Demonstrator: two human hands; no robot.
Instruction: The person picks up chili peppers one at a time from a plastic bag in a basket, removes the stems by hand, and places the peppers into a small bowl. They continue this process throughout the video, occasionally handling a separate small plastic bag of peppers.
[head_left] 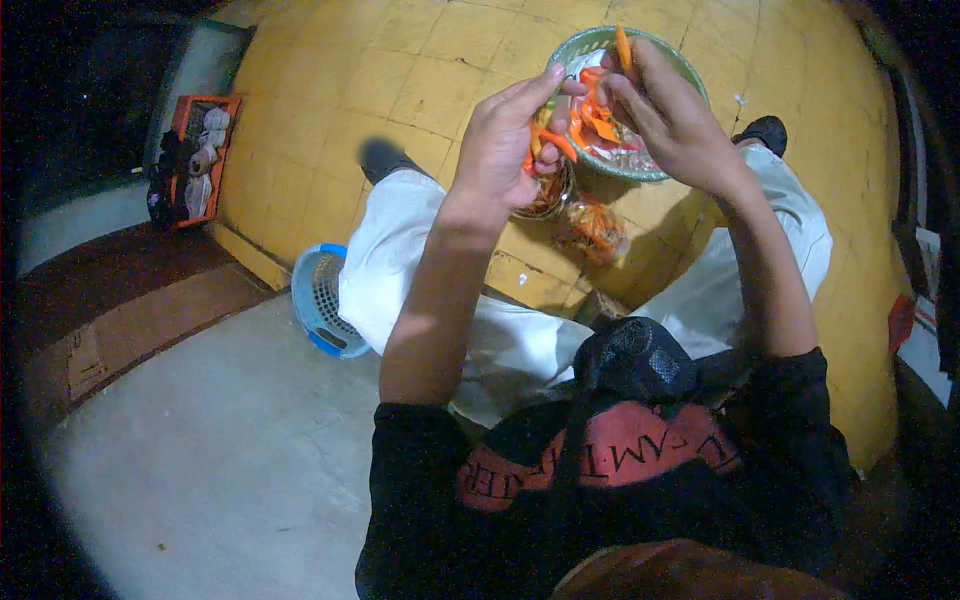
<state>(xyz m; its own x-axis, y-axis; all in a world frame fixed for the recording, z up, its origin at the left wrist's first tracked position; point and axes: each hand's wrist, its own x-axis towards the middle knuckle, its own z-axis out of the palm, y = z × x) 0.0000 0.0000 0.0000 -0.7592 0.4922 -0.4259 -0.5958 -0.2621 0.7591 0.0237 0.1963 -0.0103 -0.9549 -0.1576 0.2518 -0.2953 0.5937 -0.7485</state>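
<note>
My left hand (500, 140) is closed around several orange chili peppers (555, 143), whose tips stick out past the fingers. A small greyish piece shows by its fingertips, too blurred to name. My right hand (675, 125) is closed, with a slim orange chili pepper (624, 48) standing up at its fingers. Both hands are over a green plastic basket (690, 72), close together. Inside it, more orange chilies (588, 90) lie on white and silvery plastic. Just below the basket, a clear bag of orange and red chilies (592, 230) rests on the floor, with another bag (545, 197) partly behind my left hand.
Yellow tiles (420, 60) cover the floor ahead, and grey concrete (200, 430) lies to the left. A blue perforated basket (322, 300) stands by my left leg. An orange crate (228, 160) with bundled items is farther left. My legs (395, 235) flank the bags.
</note>
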